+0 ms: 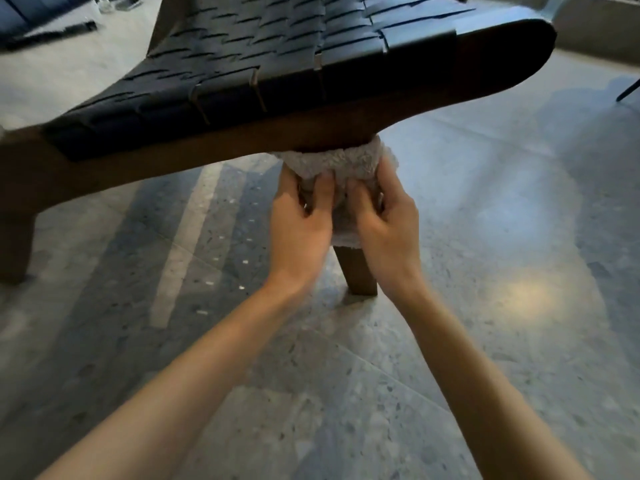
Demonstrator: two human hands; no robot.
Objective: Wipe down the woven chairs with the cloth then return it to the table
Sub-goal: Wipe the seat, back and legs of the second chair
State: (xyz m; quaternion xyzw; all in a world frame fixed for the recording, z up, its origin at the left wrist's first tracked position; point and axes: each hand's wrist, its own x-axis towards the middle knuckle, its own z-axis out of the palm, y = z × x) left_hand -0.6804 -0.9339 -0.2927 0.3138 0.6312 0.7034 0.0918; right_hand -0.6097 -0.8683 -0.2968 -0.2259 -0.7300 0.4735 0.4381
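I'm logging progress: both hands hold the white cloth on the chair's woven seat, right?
Not the seat: the head view shows the left hand and right hand holding the white cloth around the chair's wooden leg, below the seat.

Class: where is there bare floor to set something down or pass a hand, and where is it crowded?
Bare grey speckled floor lies right of the brown wooden chair leg, and between it and the second leg at left. It is crowded at the leg's top, where left hand and right hand grip the white fluffy cloth under the seat frame.

Lounge — terrazzo floor (502,209), woven chair (277,60)
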